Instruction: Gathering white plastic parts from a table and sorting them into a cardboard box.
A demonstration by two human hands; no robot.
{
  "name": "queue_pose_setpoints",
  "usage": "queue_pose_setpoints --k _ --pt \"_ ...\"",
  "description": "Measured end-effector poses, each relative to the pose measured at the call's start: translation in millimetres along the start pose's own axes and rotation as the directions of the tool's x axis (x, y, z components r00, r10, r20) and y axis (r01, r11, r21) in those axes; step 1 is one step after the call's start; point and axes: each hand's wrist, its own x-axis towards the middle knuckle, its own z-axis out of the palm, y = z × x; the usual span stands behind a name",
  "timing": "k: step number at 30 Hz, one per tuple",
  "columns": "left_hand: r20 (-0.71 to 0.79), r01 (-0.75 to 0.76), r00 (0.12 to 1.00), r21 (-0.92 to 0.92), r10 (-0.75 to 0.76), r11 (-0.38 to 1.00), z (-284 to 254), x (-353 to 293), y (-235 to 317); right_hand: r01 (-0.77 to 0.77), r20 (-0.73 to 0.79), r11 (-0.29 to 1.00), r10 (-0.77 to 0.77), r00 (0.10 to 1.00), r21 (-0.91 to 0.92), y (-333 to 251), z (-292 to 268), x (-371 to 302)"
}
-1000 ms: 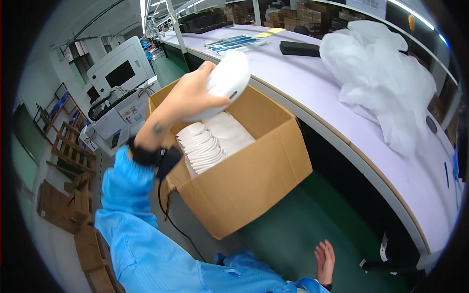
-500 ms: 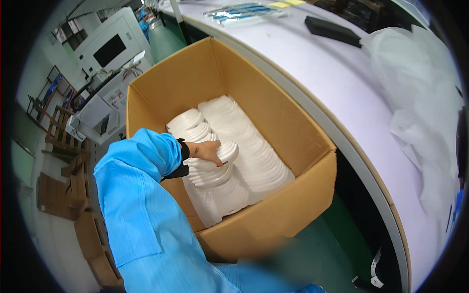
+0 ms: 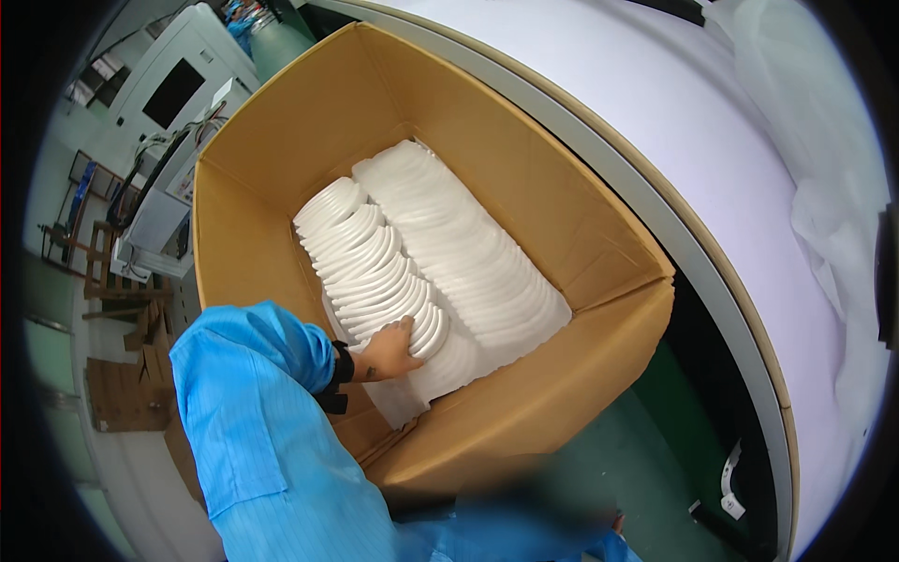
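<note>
Left hand (image 3: 386,351) is reaching into the cardboard box (image 3: 552,398), working at the near end of the left row of white covers (image 3: 370,267). Fingers are resting on the rim of the nearest cover, thumb is lying along its near side; whether they're actually pinching it isn't clear from this view. Right hand (image 3: 618,523) is barely showing at the bottom, mostly hidden, so its state isn't readable.

Step in hand, my read: handling single covers at the row end. Placing or picking, the view isn't settling it. Next move is probably calling for either a clean release or a straight pull, without tipping the neighbours.

Covers are leaning on each other like slices, running along the box's left wall from its far edge toward its near edge. They're looking rounded, thin-rimmed, smooth, slightly glossy, no damage showing. Right of them, a second white row (image 3: 473,253) is running along the tabletop-side wall, looking duller and softer, maybe foam-wrapped. Box is standing just beside the tabletop (image 3: 674,122) edge.
</note>
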Motion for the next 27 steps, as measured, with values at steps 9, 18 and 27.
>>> queue_pose_setpoints --k 9,18,27 --pt "-0.113 0.087 0.991 0.149 -0.07 0.985 19 1 10 0.052 -0.066 0.994 -0.045 0.997 0.095 38 -20 5" --pt "-0.214 0.237 0.952 0.067 -0.218 0.969 41 -3 9 0.211 -0.161 0.978 -0.208 0.965 0.0 19 55 -48" --pt "-0.189 -0.216 0.969 -0.348 0.158 0.912 156 -148 167 0.118 0.009 0.992 -0.119 0.993 0.049 -9 68 -80"
